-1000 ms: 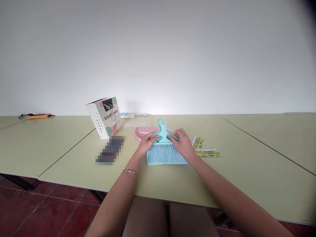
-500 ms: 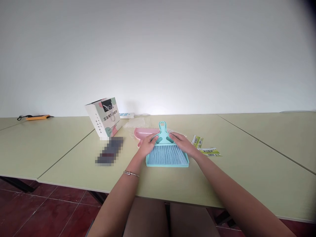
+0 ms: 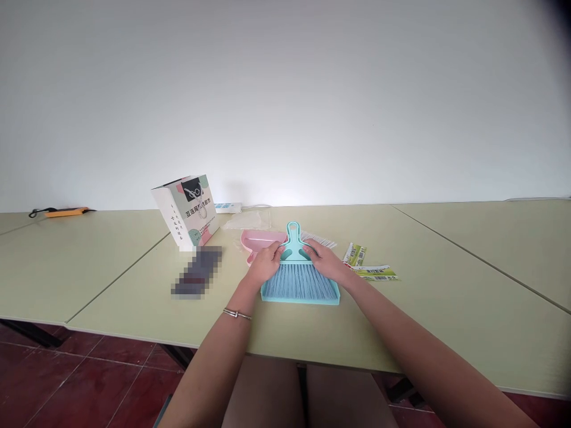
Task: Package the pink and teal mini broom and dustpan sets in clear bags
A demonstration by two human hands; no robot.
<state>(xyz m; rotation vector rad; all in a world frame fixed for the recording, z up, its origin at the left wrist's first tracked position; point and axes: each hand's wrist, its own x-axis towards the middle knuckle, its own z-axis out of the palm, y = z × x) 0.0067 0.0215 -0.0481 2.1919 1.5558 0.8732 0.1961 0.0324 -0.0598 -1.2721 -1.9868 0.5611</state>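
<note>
Left of centre, a paper bag reads "互连网…超市", its cord obscuring the middle, above a pixelated object, then at centre a half-hidden pink dustpan, the left hand grasping a turquoise brush-and-dustpan set with the right hand, and rightward green labels, fine print illegible.

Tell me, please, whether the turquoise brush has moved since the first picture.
Yes, slightly: the turquoise brush has come nearer to the front edge of the table.

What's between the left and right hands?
Head view: the turquoise brush, lying over a matching dustpan, with the left hand and right hand at its sides.
</note>
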